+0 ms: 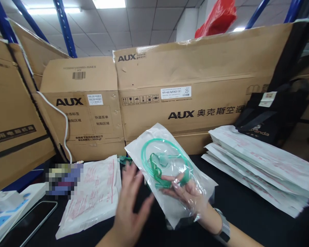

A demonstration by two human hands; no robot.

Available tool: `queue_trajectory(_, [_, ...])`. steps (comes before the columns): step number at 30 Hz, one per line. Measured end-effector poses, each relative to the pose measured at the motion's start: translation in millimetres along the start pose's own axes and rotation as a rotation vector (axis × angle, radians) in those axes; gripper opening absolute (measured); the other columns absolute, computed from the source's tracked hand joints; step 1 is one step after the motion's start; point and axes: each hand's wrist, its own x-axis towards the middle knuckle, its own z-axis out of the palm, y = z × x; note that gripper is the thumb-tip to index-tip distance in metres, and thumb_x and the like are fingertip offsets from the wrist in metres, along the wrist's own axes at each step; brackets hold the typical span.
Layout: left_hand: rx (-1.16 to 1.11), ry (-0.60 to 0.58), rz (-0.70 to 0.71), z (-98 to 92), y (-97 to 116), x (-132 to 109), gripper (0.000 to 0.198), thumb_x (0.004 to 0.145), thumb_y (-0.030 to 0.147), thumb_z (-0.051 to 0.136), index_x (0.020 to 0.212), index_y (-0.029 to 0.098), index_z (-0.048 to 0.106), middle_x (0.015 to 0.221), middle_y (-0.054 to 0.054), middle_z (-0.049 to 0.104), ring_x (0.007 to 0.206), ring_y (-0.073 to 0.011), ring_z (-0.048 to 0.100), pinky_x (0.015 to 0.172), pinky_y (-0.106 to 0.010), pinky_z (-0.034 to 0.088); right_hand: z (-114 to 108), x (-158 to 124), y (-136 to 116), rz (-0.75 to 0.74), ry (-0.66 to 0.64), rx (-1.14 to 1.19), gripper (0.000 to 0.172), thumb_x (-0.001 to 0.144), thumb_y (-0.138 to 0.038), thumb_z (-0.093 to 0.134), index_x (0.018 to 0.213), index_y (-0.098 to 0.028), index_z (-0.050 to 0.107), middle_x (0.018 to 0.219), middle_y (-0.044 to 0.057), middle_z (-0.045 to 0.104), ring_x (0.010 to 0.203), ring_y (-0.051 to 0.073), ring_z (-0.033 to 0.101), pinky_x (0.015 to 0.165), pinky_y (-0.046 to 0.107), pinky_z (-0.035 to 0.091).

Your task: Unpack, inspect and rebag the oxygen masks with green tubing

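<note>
A pouch [154, 132] with a clear film front and a whitish back is tilted up in front of me. Coiled green tubing [179, 145] lies inside it, with a pale green oxygen mask [167, 159] and a green strap. My right hand [186, 192] reaches into the pouch from the lower right, its fingers closed around the lower tubing and seen through the film. Beside the pouch's left edge, my left hand [131, 202] is raised, slightly blurred, with its fingers apart and nothing in it. Some green material [125, 159] shows behind the left fingertips.
A white printed packet [95, 192] lies on the black table at left, near a phone [31, 223] and a power strip [5, 219]. Stacked white packets [260, 164] and a black bag [262, 116] stand at right. Cardboard boxes [144, 75] wall off the back.
</note>
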Motion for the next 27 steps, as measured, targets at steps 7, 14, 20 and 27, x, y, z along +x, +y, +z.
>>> queue_trajectory(7, [-0.767,0.202,-0.992,-51.7,-33.5,48.7,0.045,0.078,0.045,0.048,0.112,0.016,0.053,0.124,-0.011,0.051,0.107,-0.0266,0.052,0.079,-0.032,0.049,-6.9,-12.5,-17.7,0.145,-0.303,0.033,0.019,0.075,-0.035,0.058,0.084,-0.023,0.046,0.087,0.007,0.060,0.069,0.019,0.061,0.068,0.037,0.050])
queue_trajectory(14, [-0.984,-0.483,-1.226,-64.8,-41.6,38.4,0.043,0.070,0.018,0.064,0.112,0.013,0.055,0.094,-0.010,0.069,0.086,-0.0252,0.064,0.080,-0.037,0.048,-24.6,8.0,-4.3,0.085,-0.139,-0.216,0.039,0.073,-0.037,0.061,0.101,-0.022,0.040,0.078,-0.001,0.058,0.048,0.010,0.055,0.046,0.024,0.049])
queue_trajectory(20, [-1.087,-0.562,-1.185,-38.7,-39.5,26.1,0.049,0.069,0.014,0.065,0.115,0.011,0.051,0.106,-0.015,0.064,0.096,-0.0288,0.060,0.088,-0.043,0.043,-30.0,8.8,-6.9,0.288,-0.139,-0.226,0.034,0.073,-0.045,0.058,0.094,-0.019,0.049,0.082,0.002,0.060,0.049,0.013,0.060,0.048,0.027,0.052])
queue_trajectory(27, [-1.097,-0.450,-1.352,-28.2,-33.9,23.3,0.052,0.074,0.034,0.059,0.119,0.008,0.048,0.095,-0.015,0.068,0.089,-0.0274,0.063,0.084,-0.040,0.046,-14.9,-5.9,-13.0,0.515,-0.265,0.029,0.040,0.074,-0.040,0.060,0.108,-0.020,0.054,0.080,0.004,0.061,0.056,0.015,0.062,0.054,0.027,0.053])
